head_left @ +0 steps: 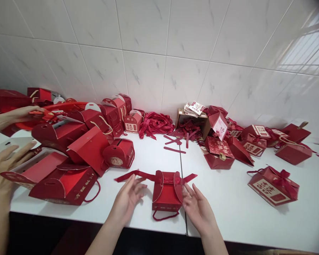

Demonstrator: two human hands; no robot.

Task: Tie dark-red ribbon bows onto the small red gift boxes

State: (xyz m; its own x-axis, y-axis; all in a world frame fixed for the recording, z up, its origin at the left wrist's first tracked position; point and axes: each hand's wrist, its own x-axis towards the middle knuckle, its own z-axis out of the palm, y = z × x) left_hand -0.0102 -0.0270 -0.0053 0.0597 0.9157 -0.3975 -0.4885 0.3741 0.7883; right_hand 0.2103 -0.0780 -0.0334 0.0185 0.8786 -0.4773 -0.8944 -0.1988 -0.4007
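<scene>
Red cardboard gift box (167,198) sits on the white table (223,202) between both hands, its ribbon (146,174) tails stretching sideways — left hand (129,198) and right hand (196,205) have fingers loosely spread beside them; whether fingertips touch ribbon, I cannot tell.

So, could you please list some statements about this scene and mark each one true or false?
1. The red box between the person's left hand and right hand has ribbon extending from both sides. True.
2. The ribbon heap lies at the table's right end. False: the ribbon heap is near the wall, left of the carton.
3. The box nearest the right edge of the table bears a bow. False: the bow is there, but other boxes lie farther right.
4. Printed cards lie on top of the carton. True.
5. A co-worker's hand is at the left. True.
</scene>
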